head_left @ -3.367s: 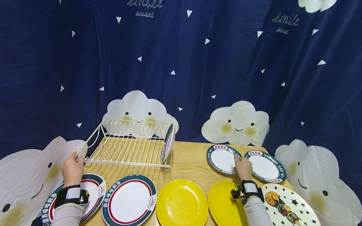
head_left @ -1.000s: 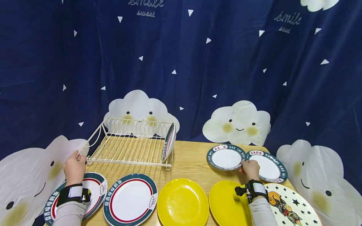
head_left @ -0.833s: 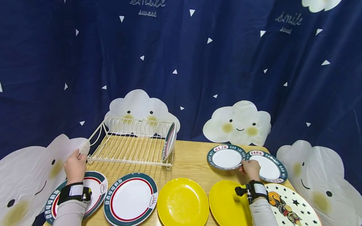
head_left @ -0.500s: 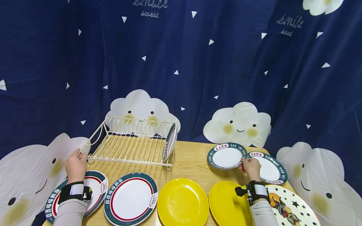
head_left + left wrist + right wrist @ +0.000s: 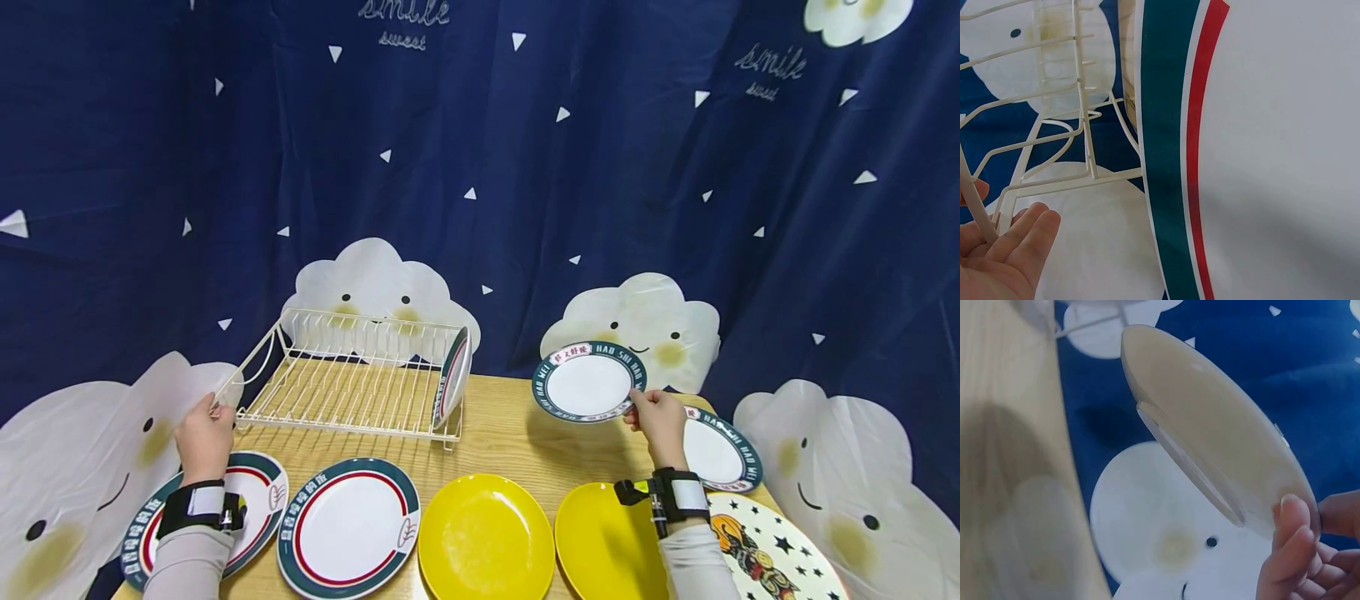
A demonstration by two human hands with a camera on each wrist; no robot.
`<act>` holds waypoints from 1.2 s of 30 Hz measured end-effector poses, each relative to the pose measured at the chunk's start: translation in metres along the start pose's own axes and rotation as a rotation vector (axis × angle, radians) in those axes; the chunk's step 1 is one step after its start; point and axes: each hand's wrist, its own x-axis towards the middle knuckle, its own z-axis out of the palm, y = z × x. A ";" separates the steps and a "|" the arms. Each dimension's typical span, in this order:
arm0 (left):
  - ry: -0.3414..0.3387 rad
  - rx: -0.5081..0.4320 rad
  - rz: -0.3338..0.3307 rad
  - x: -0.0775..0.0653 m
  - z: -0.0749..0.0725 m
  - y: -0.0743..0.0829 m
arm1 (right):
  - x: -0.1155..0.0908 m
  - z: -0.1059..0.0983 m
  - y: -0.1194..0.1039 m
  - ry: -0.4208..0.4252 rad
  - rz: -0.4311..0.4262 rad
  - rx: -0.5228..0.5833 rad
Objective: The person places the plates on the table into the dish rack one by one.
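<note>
In the head view my right hand [image 5: 658,423] pinches the lower right rim of a small white plate [image 5: 588,382] with a green lettered border. The plate hangs tilted above the table, its shadow below; the right wrist view shows its pale underside [image 5: 1210,425] and thumb and fingers on the rim. My left hand [image 5: 205,439] grips the front left corner of a cream wire dish rack [image 5: 352,392]. In the left wrist view, fingers [image 5: 1035,237] curl about the rack's wire. One green-bordered plate [image 5: 452,379] stands upright at the rack's right end.
Along the table's front lie two green-and-red-rimmed plates [image 5: 348,529], two yellow plates [image 5: 486,533] and a large star-patterned plate [image 5: 780,546]. Another small green-bordered plate [image 5: 716,450] lies at the right edge. A dark blue curtain [image 5: 480,167] with clouds hangs behind.
My right hand has gripped the small plate's rim and lifted it off the table, upward and slightly left. The left hand stays on the rack's corner.
</note>
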 end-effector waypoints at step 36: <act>0.003 -0.025 -0.036 0.001 0.001 -0.001 | -0.019 0.098 -0.177 -0.129 -0.411 0.132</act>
